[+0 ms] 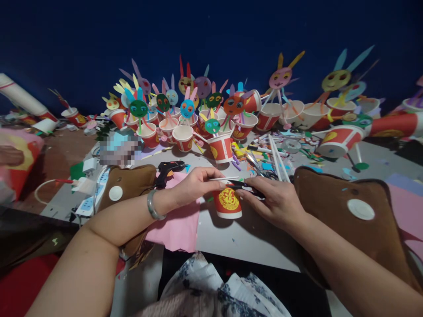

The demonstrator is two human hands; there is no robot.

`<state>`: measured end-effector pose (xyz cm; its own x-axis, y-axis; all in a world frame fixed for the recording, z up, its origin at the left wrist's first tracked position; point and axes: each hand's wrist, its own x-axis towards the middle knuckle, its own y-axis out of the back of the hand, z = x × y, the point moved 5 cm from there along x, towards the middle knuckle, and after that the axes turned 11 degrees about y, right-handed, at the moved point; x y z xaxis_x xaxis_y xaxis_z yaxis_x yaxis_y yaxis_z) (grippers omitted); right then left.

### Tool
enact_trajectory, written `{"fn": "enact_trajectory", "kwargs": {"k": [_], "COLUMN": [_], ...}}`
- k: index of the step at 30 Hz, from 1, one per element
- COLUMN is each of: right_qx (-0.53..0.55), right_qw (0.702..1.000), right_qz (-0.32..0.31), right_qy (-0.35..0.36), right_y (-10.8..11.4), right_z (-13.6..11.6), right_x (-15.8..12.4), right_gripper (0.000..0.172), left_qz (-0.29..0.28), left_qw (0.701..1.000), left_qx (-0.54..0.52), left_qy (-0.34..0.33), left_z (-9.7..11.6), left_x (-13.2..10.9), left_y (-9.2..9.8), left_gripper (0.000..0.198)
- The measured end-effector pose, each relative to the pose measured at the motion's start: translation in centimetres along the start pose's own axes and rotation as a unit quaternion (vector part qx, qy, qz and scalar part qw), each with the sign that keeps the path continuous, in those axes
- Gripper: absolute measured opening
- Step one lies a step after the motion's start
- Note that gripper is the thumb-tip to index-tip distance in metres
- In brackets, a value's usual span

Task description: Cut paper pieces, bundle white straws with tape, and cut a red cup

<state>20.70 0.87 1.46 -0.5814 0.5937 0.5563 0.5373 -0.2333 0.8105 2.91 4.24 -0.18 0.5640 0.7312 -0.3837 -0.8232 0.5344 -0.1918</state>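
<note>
My left hand (198,185) is closed, with a thin white paper stick (228,178) pinched between thumb and fingers and pointing right. My right hand (276,196) grips a pair of black scissors (246,186), whose tips lie close to the stick near my left fingertips. I cannot tell whether the blades touch the stick. Just below both hands a red paper cup (228,203) with a yellow round emblem stands upside down on the grey table (251,242). My hands hide its upper part.
Several paper cups with rabbit-faced figures (187,108) line the back. A black glue gun (168,169) lies on pink paper (178,220) at left, near a power strip (92,193). Brown cushions (330,207) flank the work spot. Markers and scraps (244,154) lie behind the hands.
</note>
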Motion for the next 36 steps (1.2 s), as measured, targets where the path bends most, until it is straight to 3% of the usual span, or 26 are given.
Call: {"fn": "enact_trajectory", "kwargs": {"k": [9,24,36], "right_qx": [0.019,0.082,0.100], "right_qw": [1.000,0.989,0.987], "right_qz": [-0.019,-0.102,-0.113], "right_qy": [-0.001,-0.064,-0.061], "right_y": [0.5,0.3,0.1], "right_z": [-0.2,0.1,0.3], "right_x": [0.2,0.2,0.3], "right_gripper": [0.031,0.039,0.044], "left_qz": [-0.037,-0.037,-0.048], "left_qw": [0.998,0.998,0.997], "left_qx": [-0.033,-0.039,-0.052], "left_qy": [0.027,0.021,0.040], "left_z": [-0.4,-0.9,-1.6], "left_x": [0.0,0.7,0.8], "left_y": [-0.3,-0.1,-0.1], "left_gripper": [0.030,0.036,0.034]}}
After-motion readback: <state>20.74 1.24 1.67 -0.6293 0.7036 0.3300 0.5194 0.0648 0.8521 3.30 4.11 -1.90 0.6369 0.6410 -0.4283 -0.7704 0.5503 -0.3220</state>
